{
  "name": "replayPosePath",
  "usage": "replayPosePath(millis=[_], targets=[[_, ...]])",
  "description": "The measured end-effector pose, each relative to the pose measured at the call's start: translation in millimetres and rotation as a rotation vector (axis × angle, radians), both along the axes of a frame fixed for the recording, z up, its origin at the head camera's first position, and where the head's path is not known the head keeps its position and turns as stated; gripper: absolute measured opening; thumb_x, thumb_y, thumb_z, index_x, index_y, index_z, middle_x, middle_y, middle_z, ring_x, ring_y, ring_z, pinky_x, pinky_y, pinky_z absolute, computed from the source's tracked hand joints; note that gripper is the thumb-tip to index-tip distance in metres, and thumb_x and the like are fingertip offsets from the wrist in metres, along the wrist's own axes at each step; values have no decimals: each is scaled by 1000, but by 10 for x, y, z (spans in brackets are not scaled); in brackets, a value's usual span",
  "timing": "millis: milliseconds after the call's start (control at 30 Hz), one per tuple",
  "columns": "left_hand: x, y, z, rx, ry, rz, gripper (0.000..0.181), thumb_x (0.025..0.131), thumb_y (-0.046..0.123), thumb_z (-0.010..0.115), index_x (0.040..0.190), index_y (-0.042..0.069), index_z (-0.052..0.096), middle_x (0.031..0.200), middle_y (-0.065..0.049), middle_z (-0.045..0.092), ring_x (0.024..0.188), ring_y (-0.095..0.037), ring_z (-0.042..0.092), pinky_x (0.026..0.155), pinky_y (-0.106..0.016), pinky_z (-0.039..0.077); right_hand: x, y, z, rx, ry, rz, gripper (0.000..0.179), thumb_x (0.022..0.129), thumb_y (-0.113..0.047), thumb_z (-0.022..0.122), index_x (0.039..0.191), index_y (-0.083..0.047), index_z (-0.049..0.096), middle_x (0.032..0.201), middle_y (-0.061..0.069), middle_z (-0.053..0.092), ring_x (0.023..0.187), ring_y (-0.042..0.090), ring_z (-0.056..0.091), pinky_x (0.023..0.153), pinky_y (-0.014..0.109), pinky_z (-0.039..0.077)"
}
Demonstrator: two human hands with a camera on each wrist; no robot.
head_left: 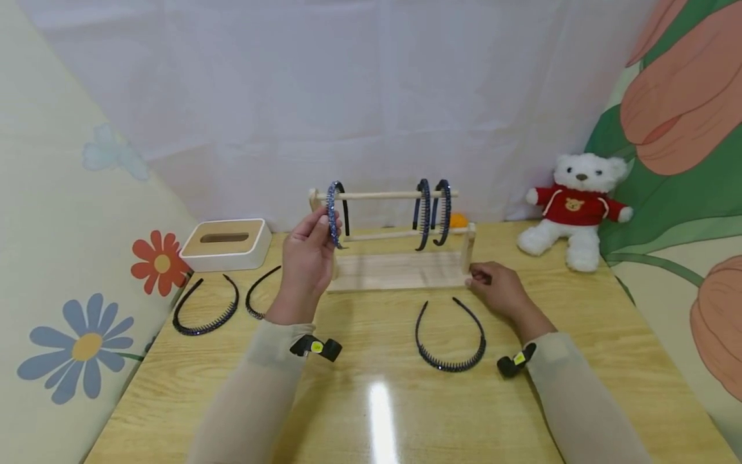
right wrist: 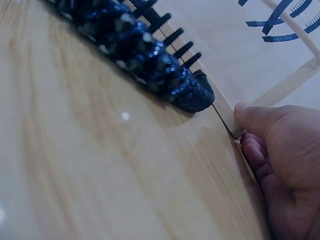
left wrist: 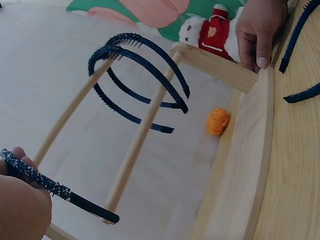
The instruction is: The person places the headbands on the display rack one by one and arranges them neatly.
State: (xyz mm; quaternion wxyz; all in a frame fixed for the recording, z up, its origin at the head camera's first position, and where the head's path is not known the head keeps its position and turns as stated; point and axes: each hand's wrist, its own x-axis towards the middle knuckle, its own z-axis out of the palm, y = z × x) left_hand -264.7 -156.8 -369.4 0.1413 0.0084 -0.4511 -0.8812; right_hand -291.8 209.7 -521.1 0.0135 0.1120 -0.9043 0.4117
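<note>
My left hand [head_left: 308, 261] pinches a dark blue glittery headband [head_left: 332, 203] between thumb and fingers, at the left end of the upper rod of a wooden rack [head_left: 400, 274]. In the left wrist view, the studded part of this headband [left wrist: 37, 179] passes by the thumb, and one plain tip lies near the lower rod. Two toothed headbands, one [head_left: 425, 216] beside the other [head_left: 445, 209], hang toward the right end of the upper rod. My right hand [head_left: 500, 290] grips the right corner of the rack's base, thumb on the wood and fingers curled.
A toothed headband [head_left: 452, 367] lies in front of the rack. Two more, one at far left [head_left: 203, 330] and one [head_left: 252, 306] partly behind my left arm, lie on the table. A tissue box [head_left: 252, 258] stands left, a white bear [head_left: 580, 200] right, an orange ball [head_left: 458, 220] behind the rack.
</note>
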Motion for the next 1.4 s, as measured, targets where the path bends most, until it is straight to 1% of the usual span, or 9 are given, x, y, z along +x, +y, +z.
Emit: replayPosePath(millis=[333,600,667,800,900,1067,1167,1300,1400], targets=[[-89,121,-147,-30,5,-30,35,110,-5,56,99,15,82,102,-4,79,89,-13,76,88,-23,63,-3,3,-2,-7,-1,-2,42,106,-19,74,142,2,69,127,22,73,116,36,72,105,54,60],[-152,437,-187,-58,44,-88,38,110,-8,54,98,16,81,102,-3,77,87,-13,74,85,-22,62,-8,6,16,-5,8,-2,42,106,-19,74,142,3,68,127,22,73,115,36,72,104,55,60],[-156,529,-196,-60,43,-103,35,110,-8,54,102,14,80,102,-3,77,88,-13,74,86,-22,62,-4,3,13,-2,4,-2,42,105,-19,74,141,2,69,126,21,74,115,36,72,104,54,59],[-159,704,-201,-91,22,-118,23,110,-7,56,121,-2,76,107,-4,77,91,-12,75,90,-23,62,4,-10,7,-3,6,4,42,105,-19,75,140,3,70,126,22,74,114,36,72,103,53,60],[-166,815,-191,-125,12,-124,27,110,-5,57,134,-12,67,113,-8,77,94,-12,76,95,-25,62,3,-14,7,-9,15,5,42,104,-19,75,140,3,70,125,22,74,114,37,72,103,53,60],[-186,945,-183,-160,-13,-128,30,110,-3,58,138,-10,66,125,-20,74,99,-13,75,102,-27,62,8,-8,-6,-13,11,3,41,105,-19,74,141,2,69,126,21,73,114,35,72,103,52,60],[-202,984,-188,-175,-34,-123,29,110,-2,60,137,-7,68,121,-16,75,100,-13,75,99,-25,62,0,-6,-17,-9,14,3,41,105,-19,74,140,2,69,125,21,74,114,35,72,103,52,60],[-221,1012,-204,-205,-45,-108,29,110,-1,62,137,-5,70,108,-5,76,98,-11,76,90,-20,62,-5,-1,-22,-8,13,1,41,105,-18,74,140,2,69,124,21,74,113,35,72,102,52,60],[-224,1026,-217,-237,-47,-97,29,109,0,63,136,-5,70,105,-2,76,95,-9,75,85,-18,61,-1,-2,-16,-8,9,1,42,105,-18,74,140,2,69,125,21,73,113,36,72,102,52,60]])
